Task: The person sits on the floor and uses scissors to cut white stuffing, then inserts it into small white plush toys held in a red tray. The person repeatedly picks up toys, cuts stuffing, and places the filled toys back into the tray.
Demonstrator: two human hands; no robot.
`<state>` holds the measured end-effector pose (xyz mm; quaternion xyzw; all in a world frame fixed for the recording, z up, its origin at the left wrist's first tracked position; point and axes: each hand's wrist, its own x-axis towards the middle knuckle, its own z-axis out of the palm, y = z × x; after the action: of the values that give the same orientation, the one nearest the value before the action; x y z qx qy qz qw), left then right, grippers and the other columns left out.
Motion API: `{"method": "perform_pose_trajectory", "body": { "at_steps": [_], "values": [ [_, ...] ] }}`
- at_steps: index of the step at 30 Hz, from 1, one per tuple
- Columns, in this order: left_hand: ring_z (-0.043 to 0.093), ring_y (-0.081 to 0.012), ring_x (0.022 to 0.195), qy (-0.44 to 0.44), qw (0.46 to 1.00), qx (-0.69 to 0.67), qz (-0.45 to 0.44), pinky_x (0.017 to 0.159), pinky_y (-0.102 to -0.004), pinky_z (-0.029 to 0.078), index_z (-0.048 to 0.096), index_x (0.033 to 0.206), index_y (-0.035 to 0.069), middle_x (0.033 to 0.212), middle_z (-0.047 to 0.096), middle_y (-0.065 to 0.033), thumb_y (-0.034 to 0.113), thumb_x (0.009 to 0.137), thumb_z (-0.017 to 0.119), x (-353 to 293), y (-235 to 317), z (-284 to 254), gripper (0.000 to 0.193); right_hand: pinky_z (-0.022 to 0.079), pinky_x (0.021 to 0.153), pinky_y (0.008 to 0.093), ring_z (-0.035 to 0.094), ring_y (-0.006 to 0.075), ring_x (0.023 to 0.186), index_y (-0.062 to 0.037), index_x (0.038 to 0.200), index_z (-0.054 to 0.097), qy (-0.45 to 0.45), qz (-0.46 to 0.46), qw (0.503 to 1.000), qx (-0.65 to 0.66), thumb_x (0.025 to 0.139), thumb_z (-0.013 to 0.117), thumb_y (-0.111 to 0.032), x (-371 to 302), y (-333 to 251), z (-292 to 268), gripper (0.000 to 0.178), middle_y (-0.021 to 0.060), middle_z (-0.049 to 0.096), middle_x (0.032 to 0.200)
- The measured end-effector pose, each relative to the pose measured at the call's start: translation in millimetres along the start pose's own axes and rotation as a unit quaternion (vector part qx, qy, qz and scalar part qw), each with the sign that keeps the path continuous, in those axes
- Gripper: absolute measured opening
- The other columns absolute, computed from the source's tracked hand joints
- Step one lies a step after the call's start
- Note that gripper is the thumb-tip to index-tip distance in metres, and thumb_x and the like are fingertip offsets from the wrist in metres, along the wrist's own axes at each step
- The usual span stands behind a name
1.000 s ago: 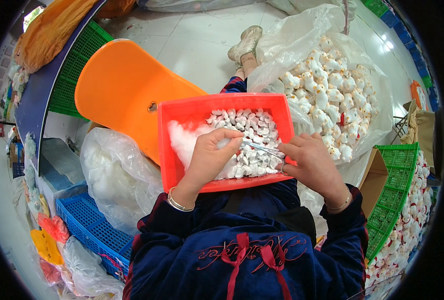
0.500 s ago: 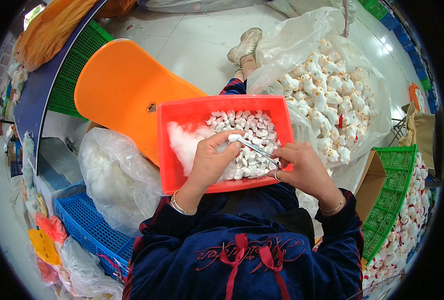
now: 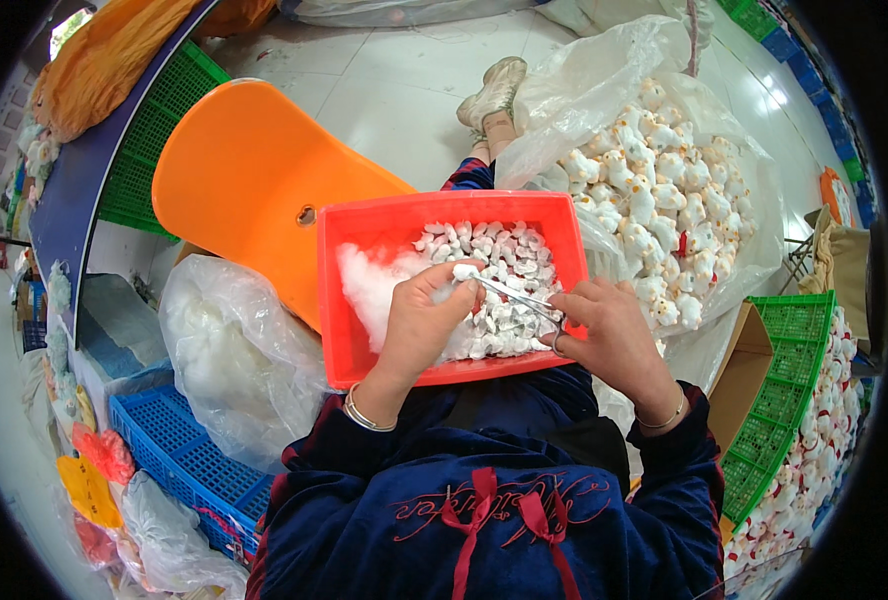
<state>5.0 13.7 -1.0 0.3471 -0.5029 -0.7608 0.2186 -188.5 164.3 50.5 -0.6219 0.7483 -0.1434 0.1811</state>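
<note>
centrally, a person's two bare hands met over a shallow red tray (image 3: 451,203), which sat above the lap. the left hand (image 3: 414,315) had its thumb and forefinger pinched narrow around a small white piece (image 3: 466,272), which showed at the fingertips, over the tray. the right hand (image 3: 609,325) was curled around a slim metal tool (image 3: 512,292), with a loop of its handle beside the lower fingers; the tool slanted up and leftward toward the left hand, its far end reaching the small white piece. whether the tip was inside that piece or only against it could not be told. beneath and beyond the hands, many little white shapes (image 3: 524,262) covered the tray's floor, and just left of the left hand lay fluffy white stuffing (image 3: 364,285). farther left of that hand was a clear plastic bag (image 3: 219,370) with more white fluff inside, near a blue crate (image 3: 184,435). up and left stood a curved orange seat (image 3: 244,180). beyond the right hand, a large open bag (image 3: 604,75) held white plush toys (image 3: 664,200); to its right leaned a green crate (image 3: 784,380).
</note>
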Motion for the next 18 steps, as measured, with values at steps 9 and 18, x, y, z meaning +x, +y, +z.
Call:
{"method": "perform_pose_trajectory", "body": {
  "at_steps": [9, 18],
  "values": [
    [0.06, -0.0048, 0.08, -0.051, 0.989, 0.139, 0.029, 0.074, -0.022, 0.05, 0.073, 0.116, 0.0, 0.087, 0.069, 0.0012, 0.011, 0.095, 0.068, 4.3, -9.1, -8.2, 0.024, 0.043, 0.072, 0.0434, 0.065, 0.0276, 0.082, -0.01, 0.103, 0.073, -0.057, 0.049, 0.986, 0.152, 0.077, 0.08, -0.022, 1.3, 0.4, 13.6, 0.029, 0.0061, 0.067, 0.083],
    [0.064, -0.0062, 0.083, -0.022, 0.989, 0.144, 0.026, 0.076, -0.0207, 0.051, 0.074, 0.108, -0.003, 0.093, 0.072, -0.0014, 0.009, 0.094, 0.069, 5.1, -4.8, -24.3, 0.019, 0.045, 0.081, 0.0417, 0.065, 0.0272, 0.089, -0.0099, 0.107, 0.072, -0.054, 0.022, 0.994, 0.094, 0.076, 0.08, -0.023, -5.9, 10.4, 8.8, 0.036, 0.0055, 0.068, 0.087]
  ]
}}
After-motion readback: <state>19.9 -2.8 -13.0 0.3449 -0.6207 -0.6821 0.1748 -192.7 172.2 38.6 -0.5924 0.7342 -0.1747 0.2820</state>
